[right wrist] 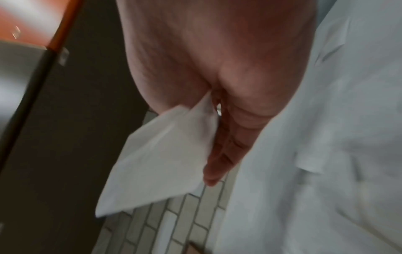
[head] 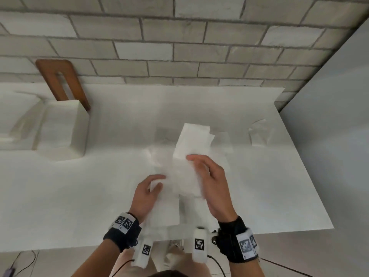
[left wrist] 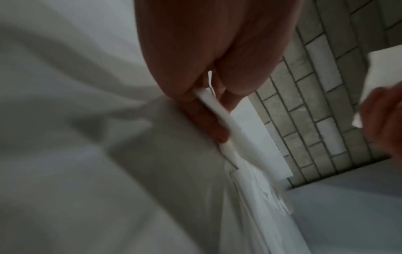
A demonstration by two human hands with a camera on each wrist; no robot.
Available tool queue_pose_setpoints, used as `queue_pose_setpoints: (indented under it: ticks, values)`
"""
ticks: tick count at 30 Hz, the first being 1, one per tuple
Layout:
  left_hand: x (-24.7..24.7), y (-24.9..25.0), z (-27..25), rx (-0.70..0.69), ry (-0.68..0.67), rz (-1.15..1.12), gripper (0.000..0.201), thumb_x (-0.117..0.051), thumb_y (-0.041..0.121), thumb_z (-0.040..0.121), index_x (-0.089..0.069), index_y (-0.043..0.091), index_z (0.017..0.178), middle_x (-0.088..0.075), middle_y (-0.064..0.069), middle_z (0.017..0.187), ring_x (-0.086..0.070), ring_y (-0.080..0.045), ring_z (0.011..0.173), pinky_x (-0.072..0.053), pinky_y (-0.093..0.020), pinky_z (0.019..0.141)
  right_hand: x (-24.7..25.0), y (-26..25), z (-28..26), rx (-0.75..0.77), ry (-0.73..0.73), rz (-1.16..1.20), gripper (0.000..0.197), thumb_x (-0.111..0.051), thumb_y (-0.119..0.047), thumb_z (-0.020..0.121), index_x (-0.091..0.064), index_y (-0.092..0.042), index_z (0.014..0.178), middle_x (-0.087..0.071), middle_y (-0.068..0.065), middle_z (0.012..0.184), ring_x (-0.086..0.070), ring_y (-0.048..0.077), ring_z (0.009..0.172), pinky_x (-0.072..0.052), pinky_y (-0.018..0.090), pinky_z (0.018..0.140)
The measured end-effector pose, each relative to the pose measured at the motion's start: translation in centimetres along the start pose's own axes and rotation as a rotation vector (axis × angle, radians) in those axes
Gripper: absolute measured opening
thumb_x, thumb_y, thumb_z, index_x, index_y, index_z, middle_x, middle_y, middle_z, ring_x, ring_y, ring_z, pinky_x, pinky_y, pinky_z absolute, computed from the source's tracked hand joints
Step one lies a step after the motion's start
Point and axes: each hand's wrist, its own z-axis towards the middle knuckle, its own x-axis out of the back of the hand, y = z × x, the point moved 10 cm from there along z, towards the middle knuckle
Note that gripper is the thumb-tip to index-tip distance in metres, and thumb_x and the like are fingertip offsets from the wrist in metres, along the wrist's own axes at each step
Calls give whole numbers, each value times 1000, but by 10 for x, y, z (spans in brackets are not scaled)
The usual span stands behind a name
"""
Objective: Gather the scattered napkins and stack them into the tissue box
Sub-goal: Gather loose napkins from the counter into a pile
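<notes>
Motion blur smears the napkins (head: 184, 162) into one pale mass over the white table (head: 79, 196), so we cannot count the sheets — the tissue box (head: 63, 128) stands well apart at far left. Our left hand (head: 146, 193) pinches a folded edge; the right hand (head: 209, 176) pinches another napkin, fingers extended. Only the wrist views show paper clamped between thumb and fingers (left wrist: 202, 113).

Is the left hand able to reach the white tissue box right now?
Probably not right away: the left hand is pinching napkins. The tissue box sits off to its left on the table with nothing between, so the path looks free.
</notes>
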Motion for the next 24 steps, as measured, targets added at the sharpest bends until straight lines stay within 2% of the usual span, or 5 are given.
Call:
queue_pose_setpoints:
  ticks: [8,14,16,19,24]
  values:
    - [3,-34,-2,275,64,-268,61,-36,66,108,-79,23,115,-79,1,119,-74,-19,111,-54,-41,101,-71,139,-24,-271,-322,-438,27,-60,-9,102,-67,-32,115,-71,-16,119,-67,3,94,-49,15,74]
    - [8,-21,-2,90,165,-57,40,-60,31,108,-49,8,78,-46,0,69,-40,-13,65,-37,-35,65,-84,146,-31,-235,-366,-475,23,-65,-11,102,-62,-29,117,-72,-13,111,-66,2,84,-46,10,73]
    - [14,-26,-1,93,183,-28,38,-61,32,107,-51,5,82,-49,-4,72,-42,-15,66,-38,-37,63,-70,133,-22,-181,-269,-520,17,-66,-18,103,-58,-28,114,-67,-12,94,-63,1,76,-50,17,73]
    - [30,-33,-2,108,234,4,19,-60,28,108,-60,20,90,-66,-4,80,-59,-18,71,-51,-39,68,-19,118,-9,-70,40,-851,29,-70,-23,100,-55,-20,125,-63,1,119,-64,19,101,-59,40,85]
    - [52,-29,-14,111,306,-216,35,-56,8,108,-41,31,131,-77,-3,107,-76,-26,91,-64,-46,77,23,155,-3,-292,-76,-1179,49,-71,-47,98,-63,-12,131,-49,11,135,-40,35,126,-45,48,107]
